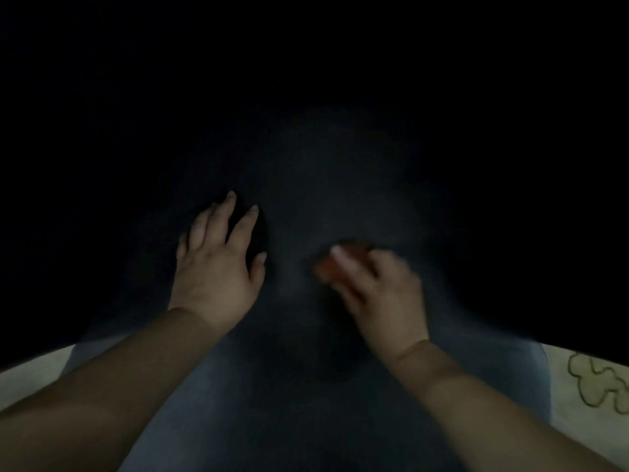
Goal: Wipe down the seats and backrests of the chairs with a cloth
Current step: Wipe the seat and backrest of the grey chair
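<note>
The right hand (pixel 377 284) is pinching a small reddish cloth (pixel 343 258), blurred, against a dark chair surface (pixel 323 206). The left hand (pixel 218 264) is resting there, fingers spread, holding nothing. In this darkness, how much is wiped cannot be told; wiping seems underway.

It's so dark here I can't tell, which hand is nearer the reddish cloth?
Right. The right hand grips the reddish cloth; the left hand rests spread on the dark surface, apart from it.

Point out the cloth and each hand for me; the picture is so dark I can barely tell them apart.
cloth (pixel 335 260): head view, reddish part beyond the fingers.
right hand (pixel 384 294): head view, back of hand.
left hand (pixel 214 267): head view, back of hand.
</note>
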Action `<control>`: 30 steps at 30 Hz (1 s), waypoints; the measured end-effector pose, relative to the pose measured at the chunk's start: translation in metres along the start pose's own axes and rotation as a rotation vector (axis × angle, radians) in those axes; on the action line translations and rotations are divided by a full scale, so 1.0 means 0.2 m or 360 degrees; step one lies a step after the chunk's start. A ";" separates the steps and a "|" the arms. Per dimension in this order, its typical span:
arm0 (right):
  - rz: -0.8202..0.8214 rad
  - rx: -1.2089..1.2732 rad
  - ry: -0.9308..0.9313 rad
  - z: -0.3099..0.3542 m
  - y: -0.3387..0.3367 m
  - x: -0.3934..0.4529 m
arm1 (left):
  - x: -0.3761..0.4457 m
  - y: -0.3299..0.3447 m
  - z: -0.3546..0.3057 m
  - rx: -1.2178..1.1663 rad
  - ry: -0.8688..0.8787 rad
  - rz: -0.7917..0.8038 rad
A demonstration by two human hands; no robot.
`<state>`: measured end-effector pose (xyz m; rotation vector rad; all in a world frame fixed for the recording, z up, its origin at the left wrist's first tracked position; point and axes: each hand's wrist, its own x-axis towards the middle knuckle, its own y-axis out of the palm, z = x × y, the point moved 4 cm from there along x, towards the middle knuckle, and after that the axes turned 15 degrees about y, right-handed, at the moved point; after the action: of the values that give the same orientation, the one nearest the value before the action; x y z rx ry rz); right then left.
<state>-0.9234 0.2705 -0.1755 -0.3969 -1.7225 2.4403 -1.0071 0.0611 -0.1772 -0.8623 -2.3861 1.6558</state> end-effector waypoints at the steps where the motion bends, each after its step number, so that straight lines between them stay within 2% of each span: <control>1: -0.0117 0.0012 0.0204 -0.10 -0.04 0.06 | 0.00 0.00 -0.02 -0.0007 0.0017 0.0001; 3: -0.0328 0.0075 0.0661 -0.27 -0.11 0.22 | 0.00 0.01 -0.05 -0.0012 0.0046 -0.0008; 5: -0.0381 0.0169 0.0890 -0.30 -0.11 0.36 | 0.00 0.03 -0.08 0.0001 0.0070 -0.0008; 7: -0.0317 0.0172 0.0769 -0.18 -0.06 0.39 | 0.00 0.04 -0.10 0.0011 0.0085 -0.0014; 11: -0.0077 0.0113 0.0242 0.10 0.03 0.08 | 0.00 0.05 -0.15 0.0016 0.0118 0.0012; 14: -0.0031 0.0089 0.0076 0.04 0.02 -0.18 | 0.00 0.07 -0.19 0.0056 0.0171 0.0044; 16: -0.0169 0.0171 0.0262 -0.14 -0.05 -0.23 | 0.00 0.07 -0.20 0.0074 0.0190 0.0036; 19: -0.0494 0.0129 0.0770 -0.54 -0.18 -0.19 | 0.01 0.08 -0.21 0.0082 0.0193 0.0038; 21: -0.0466 0.0174 0.1099 -0.67 -0.18 -0.18 | 0.02 0.08 -0.21 0.0090 0.0185 0.0042; 22: -0.0452 0.0157 0.1146 -0.65 -0.16 -0.19 | 0.02 0.08 -0.21 0.0095 0.0178 0.0043; 27: -0.0322 0.0173 0.0677 -0.15 0.02 -0.28 | 0.01 0.06 -0.19 0.0124 0.0146 0.0061; 30: -0.0238 0.0170 0.0441 -0.09 0.02 -0.25 | -0.01 0.04 -0.16 0.0125 0.0101 0.0064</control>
<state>-0.8712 0.2726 -0.1774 -0.5429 -1.4478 2.2379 -0.9893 0.0881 -0.1714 -0.9402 -2.2607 1.6976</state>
